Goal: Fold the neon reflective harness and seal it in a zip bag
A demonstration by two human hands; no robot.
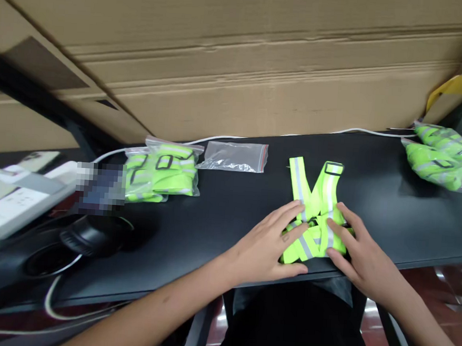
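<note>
A neon yellow reflective vest [314, 210] with grey stripes lies partly folded near the front edge of the black table [220, 214]. My left hand [270, 244] rests on its left side, fingers spread flat over the fabric. My right hand [358, 250] presses its right side, fingers stretched out along a grey stripe. Two strap ends of the vest stick out away from me, past my fingertips.
An empty clear zip bag [234, 157] lies behind the vest. A stack of bagged vests [162, 173] sits at the left and two more bagged vests [440, 153] at the far right. A white power strip [11, 200], cables and black headphones [88, 234] crowd the left end. Cardboard stands behind.
</note>
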